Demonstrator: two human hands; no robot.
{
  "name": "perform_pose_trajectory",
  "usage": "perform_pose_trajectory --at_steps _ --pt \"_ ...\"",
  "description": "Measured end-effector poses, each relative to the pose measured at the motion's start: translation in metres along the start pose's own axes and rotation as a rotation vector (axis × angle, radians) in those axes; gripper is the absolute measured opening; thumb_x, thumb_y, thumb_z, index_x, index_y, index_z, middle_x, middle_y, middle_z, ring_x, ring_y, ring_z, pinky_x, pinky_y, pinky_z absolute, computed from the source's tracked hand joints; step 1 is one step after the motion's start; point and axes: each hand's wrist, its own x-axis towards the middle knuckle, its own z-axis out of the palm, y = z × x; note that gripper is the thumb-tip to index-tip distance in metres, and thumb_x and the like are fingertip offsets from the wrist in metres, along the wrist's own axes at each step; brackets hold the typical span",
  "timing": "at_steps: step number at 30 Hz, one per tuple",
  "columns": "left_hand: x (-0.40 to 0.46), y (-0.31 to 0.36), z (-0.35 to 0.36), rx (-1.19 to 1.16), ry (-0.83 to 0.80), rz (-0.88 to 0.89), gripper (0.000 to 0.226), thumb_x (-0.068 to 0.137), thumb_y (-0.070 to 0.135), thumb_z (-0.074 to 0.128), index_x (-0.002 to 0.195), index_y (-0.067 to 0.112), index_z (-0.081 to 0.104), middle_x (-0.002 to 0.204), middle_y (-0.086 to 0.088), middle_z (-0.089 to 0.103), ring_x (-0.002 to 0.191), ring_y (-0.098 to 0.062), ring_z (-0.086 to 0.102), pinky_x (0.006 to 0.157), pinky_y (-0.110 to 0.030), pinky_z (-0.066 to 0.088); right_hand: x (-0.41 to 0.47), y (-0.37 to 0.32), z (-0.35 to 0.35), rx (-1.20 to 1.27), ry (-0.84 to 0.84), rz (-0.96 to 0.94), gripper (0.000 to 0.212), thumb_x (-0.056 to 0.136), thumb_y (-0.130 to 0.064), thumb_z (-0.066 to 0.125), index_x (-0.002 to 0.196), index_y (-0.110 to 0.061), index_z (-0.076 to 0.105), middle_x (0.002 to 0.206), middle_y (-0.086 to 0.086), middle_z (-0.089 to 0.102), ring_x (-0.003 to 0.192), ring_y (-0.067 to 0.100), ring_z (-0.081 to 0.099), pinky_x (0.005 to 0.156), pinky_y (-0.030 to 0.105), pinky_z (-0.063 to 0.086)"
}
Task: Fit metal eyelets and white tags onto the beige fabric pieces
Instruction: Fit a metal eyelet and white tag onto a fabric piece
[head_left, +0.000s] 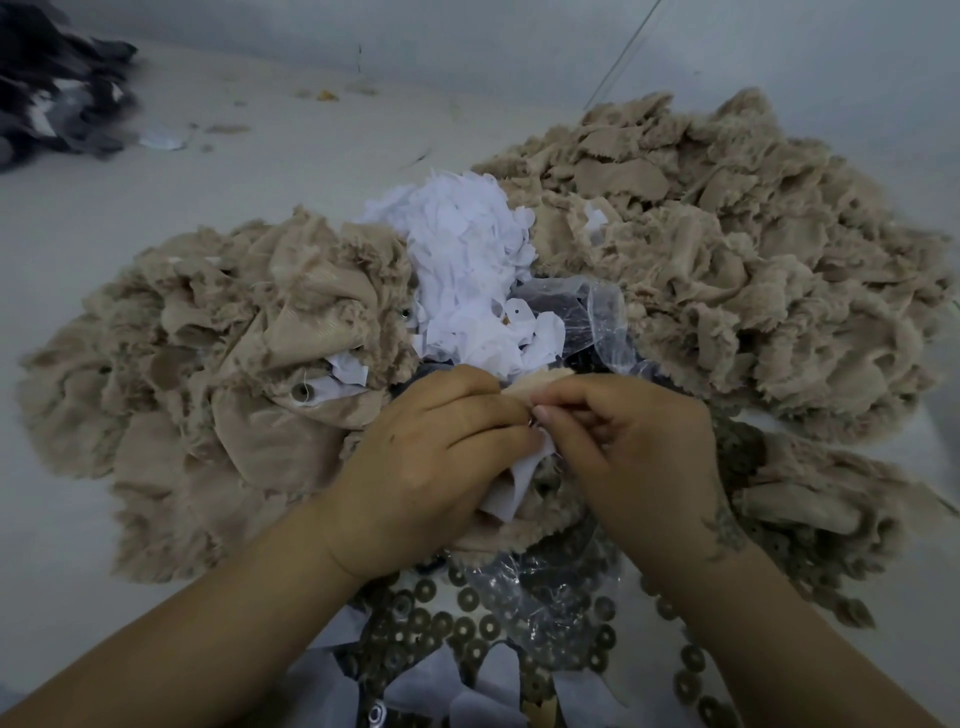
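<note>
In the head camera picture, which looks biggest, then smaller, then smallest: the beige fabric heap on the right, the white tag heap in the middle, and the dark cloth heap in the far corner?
1. Beige fabric heap, clearly biggest.
2. White tag heap.
3. Dark cloth heap, though it's farther away and partly cut off, so unsure.

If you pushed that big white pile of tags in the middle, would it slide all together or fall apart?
Probably fall apart: the white tags lie as loose, separate scraps heaped at all angles. They look thin and curled, so likely light and floppy, apt to scatter. Some would probably catch on the fuzzy beige fabric piles on both sides of them.
</note>
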Motion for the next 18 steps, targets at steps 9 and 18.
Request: perform_pose_trajectory --at_steps 9,18 --pt "0.004 -0.002 0.005 -0.032 0.105 -0.159 0.025 0.091 -0.004 0.050 0.085 -0.005 0.074 0.084 -0.013 0.071 0.079 -0.030 0.065 0.070 -0.039 0.053 -0.005 0.003 0.007 0.161 0.053 0.020 0.019 0.083 -0.009 0.073 0.099 -0.018 0.077 0.097 -0.024 0.065 0.091 -0.011 0.065 0.082 0.008 0.051" --pt "0.003 -0.001 0.004 -0.013 0.180 -0.226 0.004 0.082 -0.009 0.071 0.082 -0.005 0.073 0.085 -0.011 0.072 0.079 -0.026 0.065 0.076 -0.032 0.051 -0.001 0.005 0.013 0.298 0.037 0.071 0.027 0.087 -0.009 0.071 0.105 -0.028 0.070 0.098 -0.025 0.068 0.093 -0.008 0.068 0.080 0.011 0.053"
